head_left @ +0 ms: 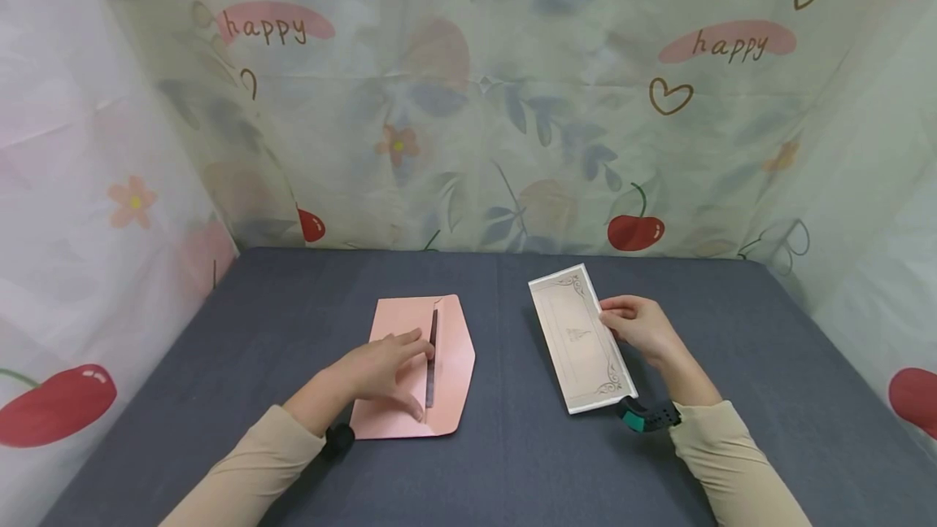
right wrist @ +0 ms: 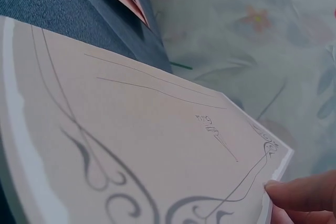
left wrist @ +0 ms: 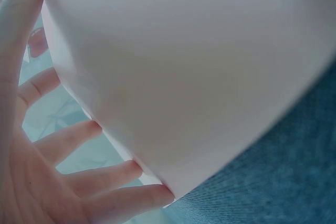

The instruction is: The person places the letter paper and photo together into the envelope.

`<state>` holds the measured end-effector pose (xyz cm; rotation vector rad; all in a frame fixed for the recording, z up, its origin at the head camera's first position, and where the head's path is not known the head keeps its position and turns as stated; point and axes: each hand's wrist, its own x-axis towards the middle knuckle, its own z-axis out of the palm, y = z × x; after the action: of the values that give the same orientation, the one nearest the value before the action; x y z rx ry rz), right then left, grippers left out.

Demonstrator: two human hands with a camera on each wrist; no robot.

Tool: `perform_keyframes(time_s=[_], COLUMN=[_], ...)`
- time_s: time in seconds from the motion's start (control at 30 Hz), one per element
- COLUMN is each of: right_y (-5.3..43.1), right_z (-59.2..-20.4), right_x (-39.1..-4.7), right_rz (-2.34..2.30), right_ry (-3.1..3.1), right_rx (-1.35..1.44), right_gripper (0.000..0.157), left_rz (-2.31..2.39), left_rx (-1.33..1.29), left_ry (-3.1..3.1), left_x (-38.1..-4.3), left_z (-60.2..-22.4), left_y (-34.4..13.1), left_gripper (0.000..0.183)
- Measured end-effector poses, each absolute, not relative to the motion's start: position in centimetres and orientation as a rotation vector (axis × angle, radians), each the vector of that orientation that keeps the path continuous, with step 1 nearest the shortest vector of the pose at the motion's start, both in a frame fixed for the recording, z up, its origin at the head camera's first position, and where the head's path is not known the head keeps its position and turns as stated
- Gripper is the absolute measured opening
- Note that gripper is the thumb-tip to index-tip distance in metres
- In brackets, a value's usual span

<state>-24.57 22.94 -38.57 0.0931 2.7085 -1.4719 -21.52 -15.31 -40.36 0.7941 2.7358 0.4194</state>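
In the head view a pink envelope [head_left: 395, 311] lies on the dark cloth, its pointed flap turned to the right. A dark slit shows along its mouth. My left hand [head_left: 384, 368] is over the envelope, fingers spread and fairly straight, the fingertips touching the edge of the mouth. Close up in the left wrist view, the fingers [left wrist: 118, 200] meet the edge of a pale panel. On the right, my right hand [head_left: 640, 328] pinches a cream card [head_left: 578, 332] by its right edge. The card has scroll ornaments at its corners and stands tilted above the cloth.
Dark grey-blue cloth [head_left: 505, 462] covers the table. A printed curtain [head_left: 476, 169] with cherries and flowers hangs behind it and along both sides. A dark band with a green patch [head_left: 634, 421] sits at the right wrist, near the card's lower corner.
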Motion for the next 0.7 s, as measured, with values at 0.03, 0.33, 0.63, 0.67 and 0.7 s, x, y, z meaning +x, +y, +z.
perform_keyframes(time_s=[0.03,0.33,0.63,0.67,0.7], right_y=[22.8,21.4,20.4,20.3,20.2], right_z=[-38.6,-38.5,-38.9,-38.9,-39.0], right_x=[-24.6,-24.8,-25.1,-25.2,-25.1], right_rz=[-1.478,-1.486,-1.492,-1.489,-1.491], right_ry=[2.705,2.692,2.673,2.673,2.673], right_rx=[0.088,0.039,0.050,0.049,0.045], right_gripper=[0.035,0.033,0.032,0.032,0.032], left_rz=[0.418,0.407,0.410,0.409,0.408], left_rx=[0.792,0.779,0.775,0.777,0.779], left_ry=[2.735,2.737,2.740,2.741,2.741], left_x=[-21.5,-21.5,-21.5,-21.5,-21.4], left_z=[-40.4,-40.3,-40.3,-40.2,-40.3], left_y=[-15.3,-15.2,-15.2,-15.2,-15.2], left_gripper=[0.074,0.074,0.074,0.074,0.074])
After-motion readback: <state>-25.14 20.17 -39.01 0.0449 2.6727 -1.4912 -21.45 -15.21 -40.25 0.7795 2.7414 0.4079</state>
